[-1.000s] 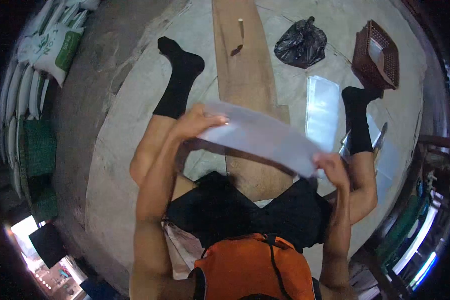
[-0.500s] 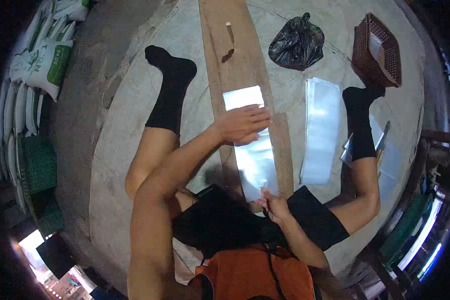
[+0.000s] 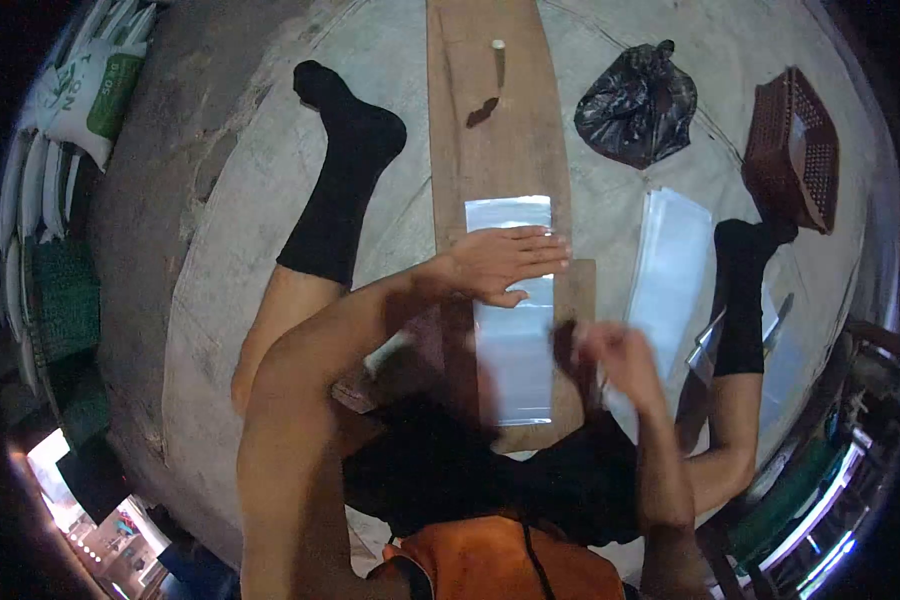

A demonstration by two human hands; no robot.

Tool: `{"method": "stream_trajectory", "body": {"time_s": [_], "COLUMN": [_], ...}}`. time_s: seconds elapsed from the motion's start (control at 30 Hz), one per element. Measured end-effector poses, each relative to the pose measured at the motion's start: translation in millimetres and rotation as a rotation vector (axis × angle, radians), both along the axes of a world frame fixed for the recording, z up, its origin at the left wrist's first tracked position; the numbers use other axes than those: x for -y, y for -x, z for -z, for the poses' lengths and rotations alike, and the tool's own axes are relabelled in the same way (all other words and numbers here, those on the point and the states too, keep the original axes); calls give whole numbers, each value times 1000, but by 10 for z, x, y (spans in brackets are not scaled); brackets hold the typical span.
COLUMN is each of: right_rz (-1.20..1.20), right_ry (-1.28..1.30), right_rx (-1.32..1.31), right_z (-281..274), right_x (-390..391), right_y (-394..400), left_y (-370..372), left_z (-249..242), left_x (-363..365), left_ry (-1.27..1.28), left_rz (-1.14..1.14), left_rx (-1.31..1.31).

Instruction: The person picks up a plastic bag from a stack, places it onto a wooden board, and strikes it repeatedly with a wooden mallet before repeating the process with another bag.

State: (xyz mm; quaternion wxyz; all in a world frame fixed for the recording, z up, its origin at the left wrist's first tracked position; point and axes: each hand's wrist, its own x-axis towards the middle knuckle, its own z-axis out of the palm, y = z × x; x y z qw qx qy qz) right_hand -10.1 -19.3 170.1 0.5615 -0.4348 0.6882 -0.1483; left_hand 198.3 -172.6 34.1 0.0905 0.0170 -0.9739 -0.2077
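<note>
A long clear plastic sleeve (image 3: 515,370) lies lengthwise on a wooden plank (image 3: 505,165). My left hand (image 3: 510,262) rests palm down across its upper part, fingers stretched out and the thumb apart. Off the plank's right edge, my right hand (image 3: 620,360) is raised and smeared by motion. Its fingers look bent, and whether they hold anything does not show. Just beyond it, a stack of similar plastic sleeves (image 3: 675,260) lies on the pale floor sheet, its lower end partly covered by that hand.
A thin upright stick (image 3: 499,65) and a small dark piece (image 3: 482,112) are on the plank's far part. To the right are a knotted black plastic bag (image 3: 637,105) and a brown basket (image 3: 790,150). My legs in black socks flank the plank; white sacks (image 3: 85,105) stand left.
My right hand has left the near end of the plastic sleeve and moved right and away from me. My left hand stays flat on the sleeve. The view has shifted slightly.
</note>
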Motion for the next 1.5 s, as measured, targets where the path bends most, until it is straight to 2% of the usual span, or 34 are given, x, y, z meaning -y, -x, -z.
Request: {"method": "stream_trajectory", "body": {"time_s": [0.03,0.07,0.1,0.13,0.2,0.23,0.33,0.37,0.4,0.47,0.5,0.57,0.6,0.63,0.7,0.73,0.77,0.83,0.87,0.93,0.97,1.03,1.17,1.27,1.33,1.47,1.5], "right_rz": [63,128,200,158,210,248,111,69,66,-128,-124,-331,-306,-323,-269,-263,-264,-252,-248,-223,-199,-192,-258,-206,-169,-296,-309], "right_ry": [294,433,705,913,1009,1085,940,1009,994,1068,1056,945,885,900,1006,1091,1131,1142,1147,1188,1209,1240,1221,1228,1224,1208,1210], "right_rx": [10,22,122,155,306,411,408,425,432,660,672,474,330,332,708,902,961,902,863,799,773,747,773,812,810,739,742], "right_z": [137,23,200,245,114,134,438,554,559,549,645,629,185,120,116,138,144,285,374,534,604,694,656,557,492,605,623], "right_x": [369,881,1362,1786,2444,2720,3159,3285,3320,3348,3423,3397,3032,2794,2118,1977,1834,1550,1419,1171,1094,1038,1201,1444,1641,1324,1296], "right_y": [58,-80,-202,-325,-645,-769,-887,-911,-941,-935,-887,-696,-639,-613,-483,-476,-482,-602,-684,-939,-1044,-1155,-973,-688,-568,-834,-825], "left_y": [6,6,-14,-18,-4,12,-16,-4,19,61,34,62,71,74,19,33,93,188,167,119,120,134,91,100,114,77,81], "left_z": [8,17,43,32,15,20,79,-1,-45,-53,136,316,348,325,167,187,234,336,374,449,482,548,413,432,411,298,277], "left_x": [-4,-3,-15,-19,-15,10,19,23,60,56,-18,-134,-127,4,-115,-68,-39,-121,-128,-36,-61,-78,-56,-71,-85,-87,-52], "left_ry": [-12,-23,-21,-15,-25,-30,-36,-139,-153,-229,-119,-136,-139,-121,-393,-379,-314,-228,-242,261,250,89,104,137,-109,-80,-212], "left_rz": [15,32,-1,-7,1,-9,6,25,17,73,-73,-103,-125,-138,-126,-130,-160,-206,-200,-78,-69,-78,-119,-107,-86,-165,-130], "left_rx": [54,106,-77,-76,84,-116,-116,132,135,296,-153,-138,-131,-135,-17,-14,-111,-300,-295,-171,-170,-222,-216,-155,-168,-209,-177]}}
